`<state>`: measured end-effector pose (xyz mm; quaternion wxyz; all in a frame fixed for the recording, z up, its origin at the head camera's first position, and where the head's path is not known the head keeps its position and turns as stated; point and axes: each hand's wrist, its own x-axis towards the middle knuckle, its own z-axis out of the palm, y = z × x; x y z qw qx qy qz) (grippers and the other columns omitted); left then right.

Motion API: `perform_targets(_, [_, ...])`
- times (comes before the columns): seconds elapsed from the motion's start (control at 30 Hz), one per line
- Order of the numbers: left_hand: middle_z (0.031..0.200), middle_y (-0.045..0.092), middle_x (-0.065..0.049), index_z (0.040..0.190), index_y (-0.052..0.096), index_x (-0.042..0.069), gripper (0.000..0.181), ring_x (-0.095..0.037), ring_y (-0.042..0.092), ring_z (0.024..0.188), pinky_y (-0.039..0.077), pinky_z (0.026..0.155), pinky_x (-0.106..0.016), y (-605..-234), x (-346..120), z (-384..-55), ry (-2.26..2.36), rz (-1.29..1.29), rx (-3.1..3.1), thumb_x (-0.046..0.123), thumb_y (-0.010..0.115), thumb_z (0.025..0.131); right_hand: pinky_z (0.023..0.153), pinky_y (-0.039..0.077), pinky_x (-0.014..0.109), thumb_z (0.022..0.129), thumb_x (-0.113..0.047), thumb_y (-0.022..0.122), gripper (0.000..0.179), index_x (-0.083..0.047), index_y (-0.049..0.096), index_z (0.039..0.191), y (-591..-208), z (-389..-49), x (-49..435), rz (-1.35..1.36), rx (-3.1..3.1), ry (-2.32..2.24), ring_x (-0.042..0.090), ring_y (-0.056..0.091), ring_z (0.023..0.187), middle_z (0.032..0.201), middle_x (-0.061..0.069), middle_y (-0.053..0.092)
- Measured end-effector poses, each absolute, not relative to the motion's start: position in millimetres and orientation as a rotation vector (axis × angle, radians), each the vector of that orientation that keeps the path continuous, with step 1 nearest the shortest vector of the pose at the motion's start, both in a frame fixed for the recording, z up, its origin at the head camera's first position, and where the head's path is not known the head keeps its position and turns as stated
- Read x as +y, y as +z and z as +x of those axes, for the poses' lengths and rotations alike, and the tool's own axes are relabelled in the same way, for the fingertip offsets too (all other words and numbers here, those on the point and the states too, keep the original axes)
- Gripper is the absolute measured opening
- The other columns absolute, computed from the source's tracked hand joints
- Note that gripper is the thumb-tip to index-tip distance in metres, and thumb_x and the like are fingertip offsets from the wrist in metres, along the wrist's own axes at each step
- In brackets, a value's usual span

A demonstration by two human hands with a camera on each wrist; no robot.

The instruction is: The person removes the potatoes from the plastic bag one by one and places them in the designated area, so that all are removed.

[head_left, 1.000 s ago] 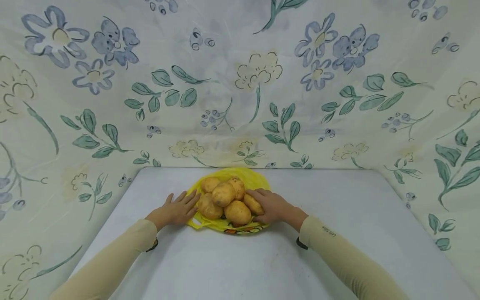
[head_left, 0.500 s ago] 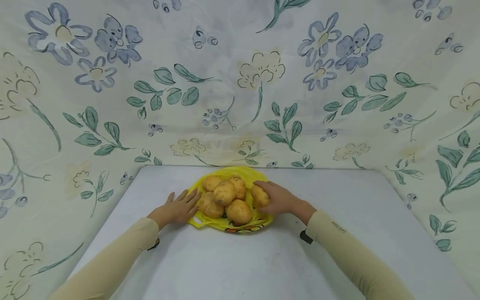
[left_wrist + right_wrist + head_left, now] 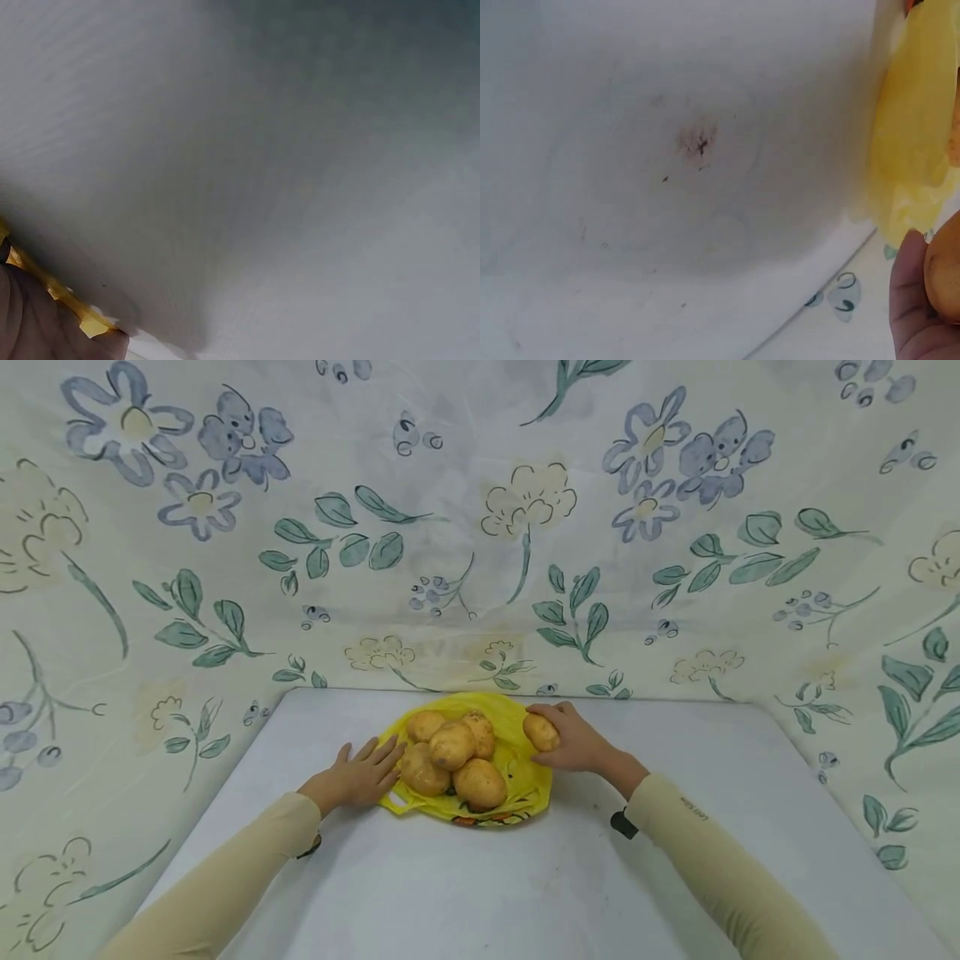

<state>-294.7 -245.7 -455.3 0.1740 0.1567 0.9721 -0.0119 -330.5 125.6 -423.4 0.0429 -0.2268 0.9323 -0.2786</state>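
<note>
Floral cloth at the back, biggest thing I have in the head view. In front of it, the tabletop. Near the tabletop's far edge, a yellow bag spread out under the potatoes, some print showing along its near side.

Pile next: I count five potatoes on the bag, one riding on top of the others, all towards its left and middle. These I log as left to deal with.

Hands. Left hand lies with fingers straight and spread over the bag's left edge, gripping nothing; the left wrist view gives me only a corner of it. Right hand has fingers and thumb curled round one potato, at the bag's right edge.

Smallest, the held potato: apart from the pile, can't tell if it touches the bag. My reading: early stage, one potato separated, not set down, five to go
</note>
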Motion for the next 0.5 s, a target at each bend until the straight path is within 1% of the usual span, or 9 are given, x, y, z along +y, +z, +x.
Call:
perform_targets(0.23, [0.157,0.006,-0.008,0.149,0.011,0.017,0.059,-0.039,0.006,0.142,0.001,0.104,-0.069,-457,-248,-294,-0.01,0.441,2.764,0.045,0.024,0.099,0.077,0.048,0.035,0.072,-0.033,0.074,0.078,-0.024,0.035,0.139,-424,-337,133,-0.668,2.853,-0.876,0.022,0.051,0.095,0.118,0.009,0.051])
perform_targets(0.5, [0.157,0.007,-0.008,0.149,0.011,0.019,0.06,-0.038,0.007,0.142,0.0,0.104,-0.069,-456,-249,-293,0.002,0.449,2.77,0.047,0.024,0.099,0.075,0.047,0.034,0.072,-0.036,0.073,0.08,-0.025,0.033,0.14,-435,-347,144,-0.575,2.874,-0.852,0.022,0.05,0.094,0.118,0.011,0.049])
